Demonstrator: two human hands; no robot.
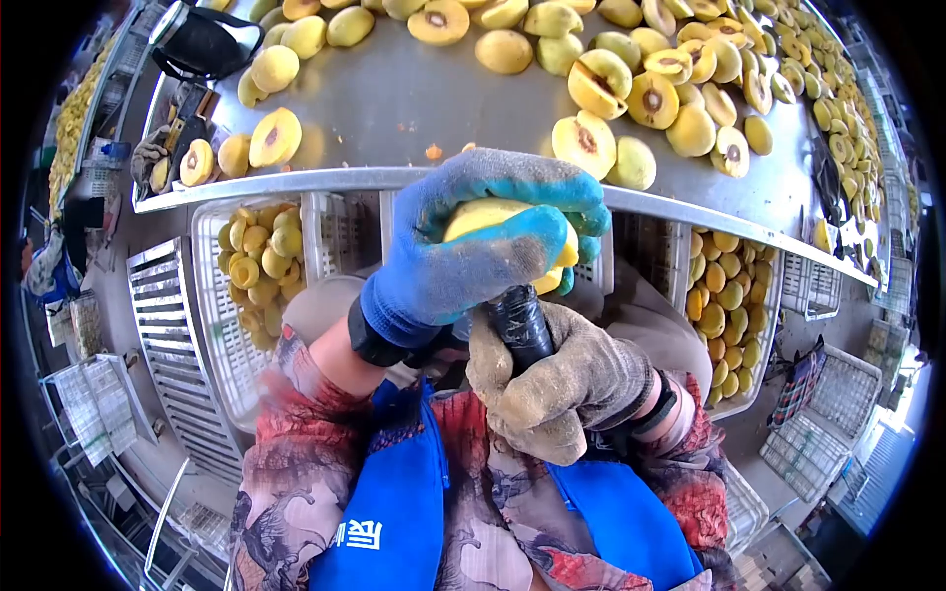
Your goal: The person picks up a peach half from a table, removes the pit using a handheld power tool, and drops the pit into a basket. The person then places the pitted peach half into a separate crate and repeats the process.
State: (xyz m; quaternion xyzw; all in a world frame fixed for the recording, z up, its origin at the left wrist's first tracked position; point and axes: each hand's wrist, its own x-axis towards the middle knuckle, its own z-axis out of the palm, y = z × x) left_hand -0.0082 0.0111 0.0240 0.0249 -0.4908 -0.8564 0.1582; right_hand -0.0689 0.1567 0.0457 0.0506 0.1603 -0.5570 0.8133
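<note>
My left hand [468, 261], in a blue and grey glove, is wrapped round a yellow peach [483, 217] in front of my chest. Much of the peach is covered by the fingers. Just below it, my right hand [562, 384], in a dusty beige glove, grips a handle wrapped in black tape [522, 323]. The handle's upper end reaches up against the left glove and the peach, and whatever working end it has is hidden there. Both hands are held close together near the front edge of the metal table [394, 108].
Whole and halved peaches [655, 98] lie across the table. A black and silver jug [202, 41] stands at its left corner. Below the edge, one white crate [212, 295] at left and another [759, 364] at right hold peach halves. Empty crates [813, 433] stand further right.
</note>
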